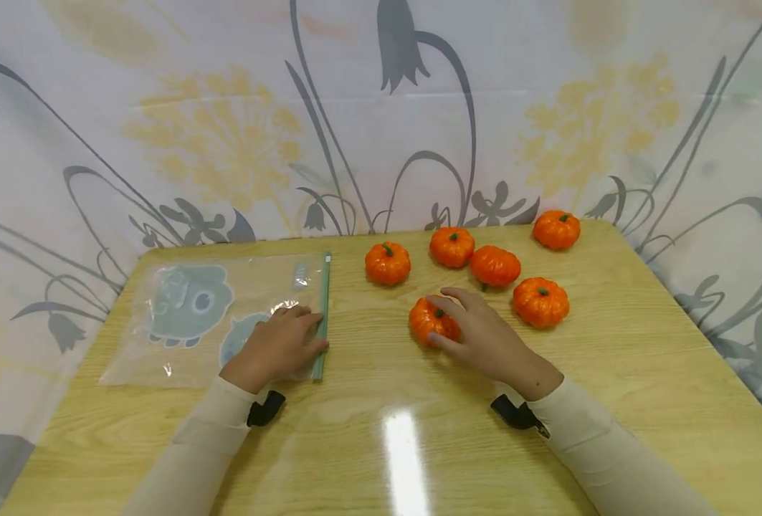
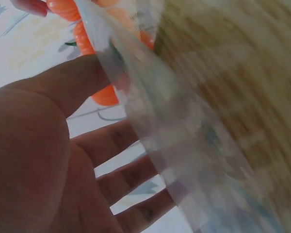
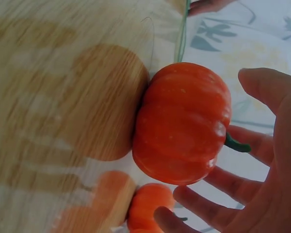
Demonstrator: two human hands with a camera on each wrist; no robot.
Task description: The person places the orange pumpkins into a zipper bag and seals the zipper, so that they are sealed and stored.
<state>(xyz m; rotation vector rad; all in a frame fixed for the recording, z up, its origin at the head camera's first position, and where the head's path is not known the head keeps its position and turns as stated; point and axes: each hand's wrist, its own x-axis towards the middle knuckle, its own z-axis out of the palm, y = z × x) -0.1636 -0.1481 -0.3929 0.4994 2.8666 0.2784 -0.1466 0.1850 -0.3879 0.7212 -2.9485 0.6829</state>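
Note:
A clear zip bag point(image 1: 251, 276) printed with pale blue-green cartoon figures lies flat at the left, its green zip strip point(image 1: 322, 315) facing right. My left hand point(image 1: 282, 342) rests over its right part, thumb and index finger at the strip. In the left wrist view the fingers point(image 2: 131, 174) are spread and reach the plastic, which covers their tips. Around an orange toy pumpkin point(image 1: 429, 322) with a green stem, my right hand point(image 1: 487, 337) spreads its fingers. The right wrist view has this pumpkin point(image 3: 184, 124) standing on the table between thumb and fingers, the thumb apart from it.
Several more orange pumpkins stand behind and to the right: one at left point(image 1: 388, 264), one at the back point(image 1: 451, 247), one on its side point(image 1: 495, 266), one nearer point(image 1: 540, 302), one far right point(image 1: 556, 229). A flower-patterned wall covering point(image 1: 355, 129) borders the wooden table point(image 1: 355, 437).

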